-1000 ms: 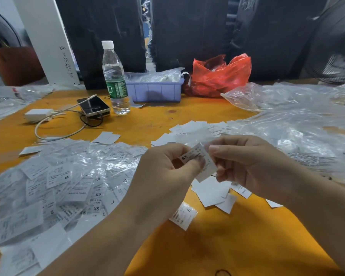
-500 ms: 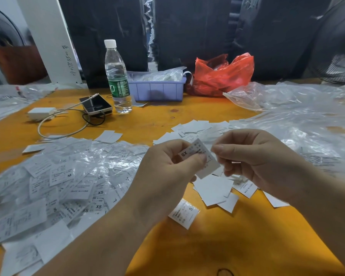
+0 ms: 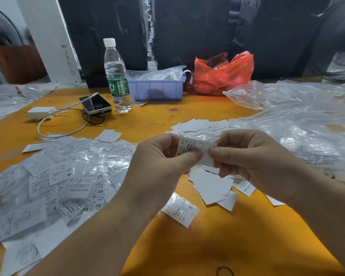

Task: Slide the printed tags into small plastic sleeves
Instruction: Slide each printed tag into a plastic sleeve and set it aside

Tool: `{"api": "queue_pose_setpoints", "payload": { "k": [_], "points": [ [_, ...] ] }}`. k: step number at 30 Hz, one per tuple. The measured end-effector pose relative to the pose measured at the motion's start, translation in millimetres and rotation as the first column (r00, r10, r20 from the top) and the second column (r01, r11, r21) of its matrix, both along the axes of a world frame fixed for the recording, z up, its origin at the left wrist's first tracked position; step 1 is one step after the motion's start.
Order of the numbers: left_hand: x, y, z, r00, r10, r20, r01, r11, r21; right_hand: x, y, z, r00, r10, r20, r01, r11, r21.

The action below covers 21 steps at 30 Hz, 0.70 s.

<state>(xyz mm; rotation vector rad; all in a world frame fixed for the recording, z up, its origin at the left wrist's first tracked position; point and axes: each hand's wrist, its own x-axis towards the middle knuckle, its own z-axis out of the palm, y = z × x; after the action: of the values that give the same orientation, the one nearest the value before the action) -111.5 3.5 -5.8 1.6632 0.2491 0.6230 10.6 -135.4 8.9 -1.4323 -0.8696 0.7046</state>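
Above the middle of the orange table [image 3: 217,246] both hands hold one printed tag [image 3: 193,146] with a clear plastic sleeve [image 3: 205,136] around its upper part. My left hand [image 3: 159,160] pinches the tag's left side with the thumb on top. My right hand [image 3: 253,156] pinches its right edge between thumb and fingers. How far the tag sits inside the sleeve cannot be told. A pile of sleeved tags [image 3: 54,176] covers the left of the table. Loose white tags [image 3: 211,184] lie under my hands, and one sleeved tag marked S [image 3: 180,210] lies nearer to me.
A heap of empty clear sleeves [image 3: 299,126] fills the right side. At the back stand a water bottle [image 3: 117,76], a phone [image 3: 96,103] with a white charger and cable, a lilac bin [image 3: 157,88] and a red bag [image 3: 223,73].
Both hands have lifted slightly and the tag has turned, so its XS mark is out of sight. A clear sleeve now shows over the tag's top.
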Motion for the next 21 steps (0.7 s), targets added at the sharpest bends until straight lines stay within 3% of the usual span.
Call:
{"api": "queue_pose_setpoints", "payload": {
  "k": [7, 11, 14, 21],
  "points": [
    [-2, -1, 4, 1.000, -0.004, 0.012, 0.005, 0.995, -0.100, 1, -1, 0, 0.988, -0.135, 0.075, 0.130, 0.989, 0.063],
    [-1, 2, 6, 0.999, 0.049, 0.005, -0.047, 0.975, -0.218, 4, -2, 3, 0.979, -0.203, -0.036, 0.206, 0.970, 0.127],
    [-1, 1, 6, 0.997, 0.075, -0.001, -0.074, 0.980, -0.187, 5, -2, 4, 0.962, -0.257, -0.090, 0.269, 0.947, 0.177],
    [-2, 0, 5, 0.996, 0.086, 0.009, -0.085, 0.989, -0.124, 15, -8, 5, 0.864, -0.489, 0.115, 0.461, 0.863, 0.209]
  ]
}}
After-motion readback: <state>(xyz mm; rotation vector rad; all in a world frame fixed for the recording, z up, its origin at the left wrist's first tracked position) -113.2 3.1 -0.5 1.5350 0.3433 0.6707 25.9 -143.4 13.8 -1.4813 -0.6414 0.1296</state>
